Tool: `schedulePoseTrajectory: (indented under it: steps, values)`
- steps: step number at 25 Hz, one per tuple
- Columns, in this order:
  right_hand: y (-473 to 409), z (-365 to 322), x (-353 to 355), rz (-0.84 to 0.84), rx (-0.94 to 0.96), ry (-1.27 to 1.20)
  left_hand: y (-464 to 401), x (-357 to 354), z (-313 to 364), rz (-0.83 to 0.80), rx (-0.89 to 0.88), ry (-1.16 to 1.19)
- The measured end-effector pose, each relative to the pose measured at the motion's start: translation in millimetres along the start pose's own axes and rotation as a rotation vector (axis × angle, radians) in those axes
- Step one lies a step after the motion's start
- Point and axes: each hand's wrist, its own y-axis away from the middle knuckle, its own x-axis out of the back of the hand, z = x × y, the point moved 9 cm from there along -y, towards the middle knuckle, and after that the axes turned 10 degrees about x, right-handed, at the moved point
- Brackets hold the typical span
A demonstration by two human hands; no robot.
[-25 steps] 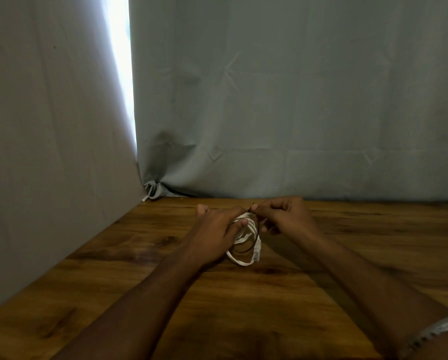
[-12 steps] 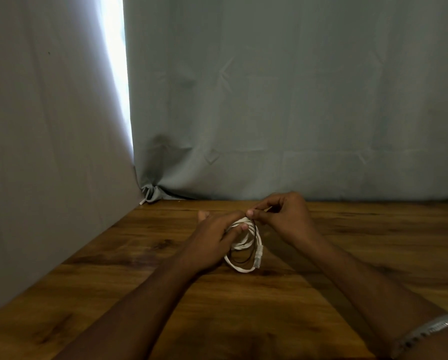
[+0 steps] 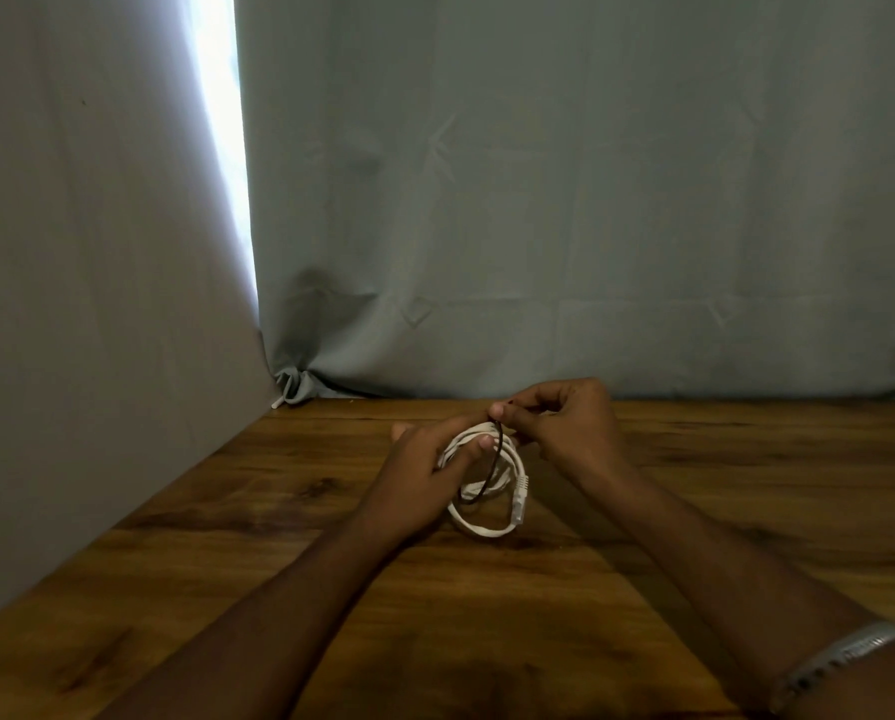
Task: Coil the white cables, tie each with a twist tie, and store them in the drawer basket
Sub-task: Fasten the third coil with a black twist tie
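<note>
your left hand (image 3: 424,467) clamps the coiled white cable (image 3: 492,491) just above the surface (image 3: 279,511); your right hand (image 3: 565,423) pinches the dark twist tie (image 3: 489,470) looped through it; slacken either grip and the coil may spring open or the tie slip out.

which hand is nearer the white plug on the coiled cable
Right. The right hand is just above the plug, pinching the twist tie; the left hand grips the coil's far side.

A thin white cable (image 3: 487,491), wound into a small loose coil, is held upright just above the wooden tabletop, its ribbed plug hanging at the right. A thin dark twist tie (image 3: 488,467) is looped across its strands.
</note>
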Motion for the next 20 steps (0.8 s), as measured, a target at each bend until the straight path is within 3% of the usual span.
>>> schedulePoseTrajectory:
  steps: [8, 13, 16, 20]
  values:
    - [-3, 9, 12, 0.080, -0.076, 0.003, 1, -7, 1, -0.043, 0.023, -0.016]
    - [-5, 0, -1, -0.060, 0.046, 0.310, 2, -11, 2, -0.066, 0.000, -0.003]
    - [-3, 2, -10, -0.138, 0.009, 0.179, -1, -5, -6, -0.018, 0.007, 0.053]
    - [2, -4, -7, -0.118, -0.051, -0.099, -3, -5, -13, -0.013, 0.042, 0.120]
